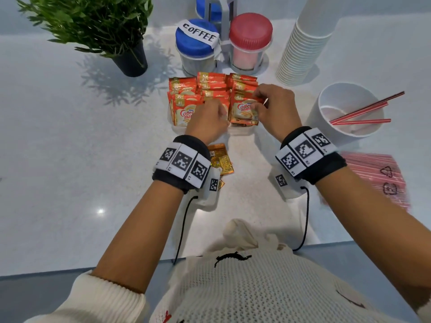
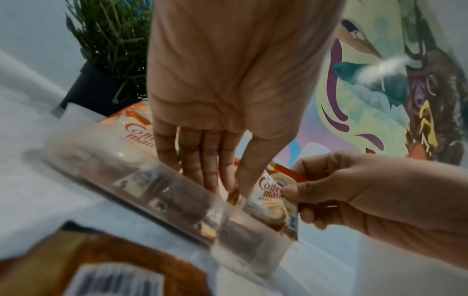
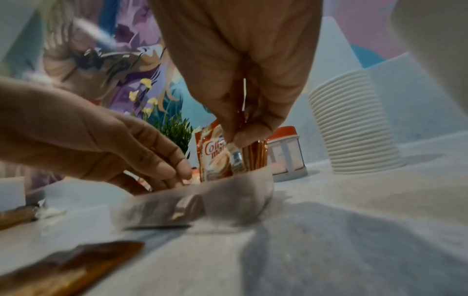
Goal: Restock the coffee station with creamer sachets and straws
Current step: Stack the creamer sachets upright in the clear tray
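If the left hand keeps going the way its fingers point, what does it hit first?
Probably the upright creamer sachets in the clear tray; the left hand's fingertips already sit among them, though depth is unclear.

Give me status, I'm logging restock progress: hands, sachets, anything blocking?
Right hand pinches front creamer sachet in clear tray. Left hand open, fingers among the sachets. White straw cup holds few straws. Nothing blocking.

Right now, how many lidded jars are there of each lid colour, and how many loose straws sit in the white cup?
Blue-lidded jars: 2
Red-lidded jars: 1
Loose straws in the white cup: 3
Total: 6
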The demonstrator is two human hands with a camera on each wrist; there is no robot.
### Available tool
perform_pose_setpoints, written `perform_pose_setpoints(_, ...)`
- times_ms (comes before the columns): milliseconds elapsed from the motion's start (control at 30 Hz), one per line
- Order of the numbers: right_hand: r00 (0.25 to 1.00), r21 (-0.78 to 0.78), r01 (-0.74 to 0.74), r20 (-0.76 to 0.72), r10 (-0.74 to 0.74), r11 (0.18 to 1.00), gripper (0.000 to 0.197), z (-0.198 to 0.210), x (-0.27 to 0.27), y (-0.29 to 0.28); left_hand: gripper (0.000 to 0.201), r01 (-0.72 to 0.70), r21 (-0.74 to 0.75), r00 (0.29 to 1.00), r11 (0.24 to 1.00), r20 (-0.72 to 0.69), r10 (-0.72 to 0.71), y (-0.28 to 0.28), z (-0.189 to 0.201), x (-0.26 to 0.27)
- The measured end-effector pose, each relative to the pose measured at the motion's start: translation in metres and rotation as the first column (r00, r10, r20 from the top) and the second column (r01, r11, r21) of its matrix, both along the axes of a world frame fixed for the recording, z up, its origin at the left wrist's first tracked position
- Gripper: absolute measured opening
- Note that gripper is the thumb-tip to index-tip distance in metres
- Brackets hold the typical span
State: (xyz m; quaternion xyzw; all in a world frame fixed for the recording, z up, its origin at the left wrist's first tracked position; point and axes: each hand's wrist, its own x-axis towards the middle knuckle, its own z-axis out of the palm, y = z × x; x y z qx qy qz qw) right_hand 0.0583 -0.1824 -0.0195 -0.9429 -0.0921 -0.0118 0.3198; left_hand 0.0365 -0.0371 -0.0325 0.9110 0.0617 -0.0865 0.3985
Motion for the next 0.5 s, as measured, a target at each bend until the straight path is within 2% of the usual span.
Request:
perform_pose_setpoints(100, 0.999, -0.051, -0.042, -0.014, 0.041, 0.998, 0.018, -0.003, -0.003, 0.007, 0.007, 0.032, 0.066, 0.997, 0.997, -0.066, -0.028, 0.000, -0.007, -0.003)
perform_pose_setpoints(200, 0.995, -0.103, -0.097, -0.016, 0.096, 0.990, 0.020, -0.005, -0.003, 0.011, 0.007, 0.039, 0.101, 0.998, 0.994, -0.050, -0.034, 0.000, -0.010, -0.003)
perform_pose_setpoints(500, 0.997, -0.162, -0.081, 0.004, 0.083, 0.983, 0.020, -0.013, 0.000, 0.009, 0.008, 0.014, 0.058, 1.000, 0.998, -0.002, -0.013, 0.001, -0.013, -0.005)
